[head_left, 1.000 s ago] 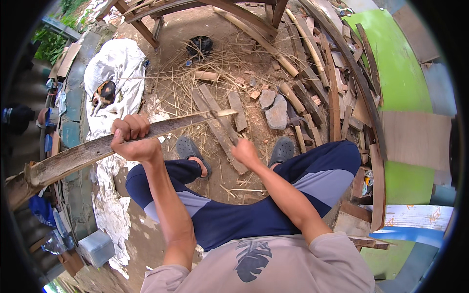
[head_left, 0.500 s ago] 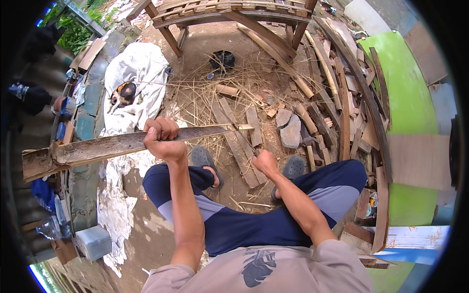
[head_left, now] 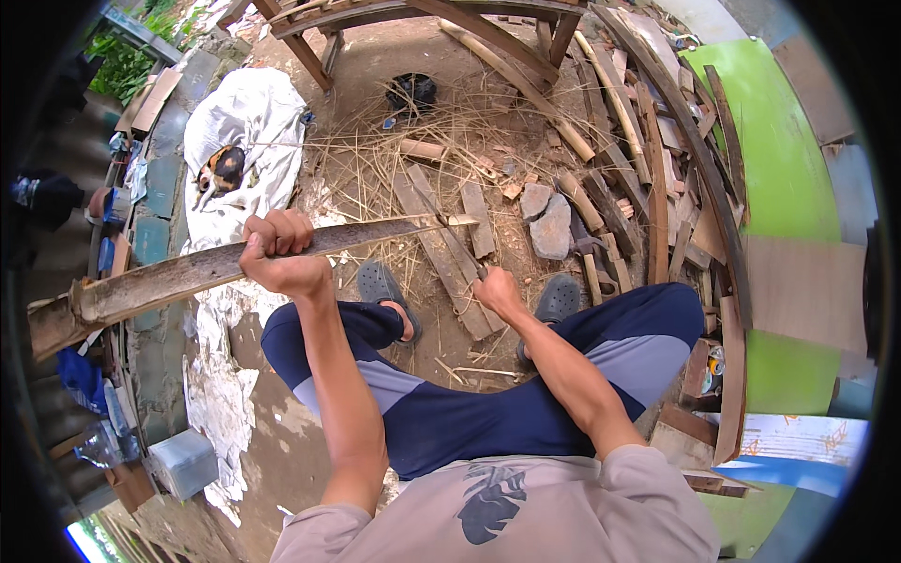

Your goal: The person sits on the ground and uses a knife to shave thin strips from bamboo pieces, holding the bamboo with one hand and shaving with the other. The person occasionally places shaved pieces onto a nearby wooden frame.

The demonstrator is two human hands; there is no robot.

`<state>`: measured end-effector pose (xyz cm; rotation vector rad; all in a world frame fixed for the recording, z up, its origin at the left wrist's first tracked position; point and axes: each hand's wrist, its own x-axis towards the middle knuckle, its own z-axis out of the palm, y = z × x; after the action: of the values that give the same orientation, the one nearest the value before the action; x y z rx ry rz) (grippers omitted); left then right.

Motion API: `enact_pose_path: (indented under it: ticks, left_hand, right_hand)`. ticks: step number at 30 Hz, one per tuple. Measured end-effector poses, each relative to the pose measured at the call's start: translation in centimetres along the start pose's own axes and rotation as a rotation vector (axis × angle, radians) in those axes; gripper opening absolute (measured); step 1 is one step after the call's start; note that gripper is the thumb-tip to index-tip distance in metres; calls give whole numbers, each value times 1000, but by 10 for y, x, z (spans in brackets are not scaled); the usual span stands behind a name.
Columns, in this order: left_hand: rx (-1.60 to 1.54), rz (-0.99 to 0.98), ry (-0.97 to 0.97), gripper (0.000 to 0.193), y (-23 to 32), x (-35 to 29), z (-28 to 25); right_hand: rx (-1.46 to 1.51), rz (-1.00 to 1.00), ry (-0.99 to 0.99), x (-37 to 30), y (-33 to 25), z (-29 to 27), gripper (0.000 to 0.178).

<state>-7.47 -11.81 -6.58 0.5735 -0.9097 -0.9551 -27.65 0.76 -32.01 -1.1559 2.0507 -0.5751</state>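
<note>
Seemingly edge-on, the knife (head_left: 458, 246) meets bamboo (head_left: 188, 273), clear of stones (head_left: 551, 229).

There is one blade (head_left: 460, 247), one cat (head_left: 223, 169), two clogs (head_left: 379, 281)

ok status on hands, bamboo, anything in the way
Left hand gripping split bamboo. Right hand holding knife across its tapered end. Nothing visibly blocking; planks on ground below.

A wooden bench (head_left: 357, 18) stands on daylit dirt floor (head_left: 371, 61), a green panel (head_left: 784, 150) at right
</note>
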Motion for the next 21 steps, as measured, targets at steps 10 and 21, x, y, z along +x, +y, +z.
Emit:
enact_pose_path:
  ticks: [10, 21]
  left_hand:
    - [40, 15, 32, 28, 4, -1, -1]
    - [-25, -32, -97, 27, 3, 5, -13]
  right_hand:
    - [28, -128, -160, -30, -57, -4, 28]
    - [-20, -152, -145, -30, -72, -29, 26]
